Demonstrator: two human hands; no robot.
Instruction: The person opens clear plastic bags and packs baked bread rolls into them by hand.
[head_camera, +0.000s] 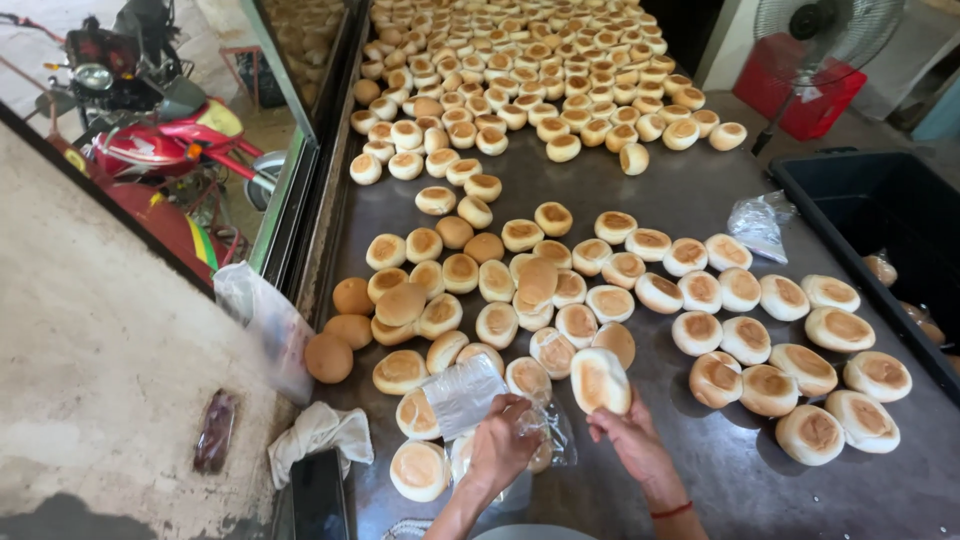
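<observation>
Dark metal counter (620, 190) fills most of the head view, running from the near edge to a far end packed with small round buns. A looser scatter of pale, brown-centred buns lies across the middle and right, a black bin (880, 215) stands at the right edge, and a pedestal fan (825, 30) stands beyond it. Through the glass on the left a red motorcycle (150, 140) is parked outside. A crumpled clear bag (757, 225) lies on the counter near the bin, and a white cloth (318, 432) sits at the near left.

Near the bottom centre, the left hand (500, 445) is closed around the mouth of a clear plastic bag (470, 395), its fingers pinching the film; the bag slants up and to the left, its long axis running from the hand toward the heap of buns. The right hand (630, 435) grips one bun (600, 380) by its lower edge, fingers curled under it, holding it just right of the bag and above the counter. The bun's flat, browned face is turned toward the camera, and its slightly longer axis stands near-to-far.

To do this well, I judge the left fingers should hold the mouth spread wide and steady, and the bun should be turned edge-on to the opening so it slides in without snagging or tearing the thin film.
</observation>
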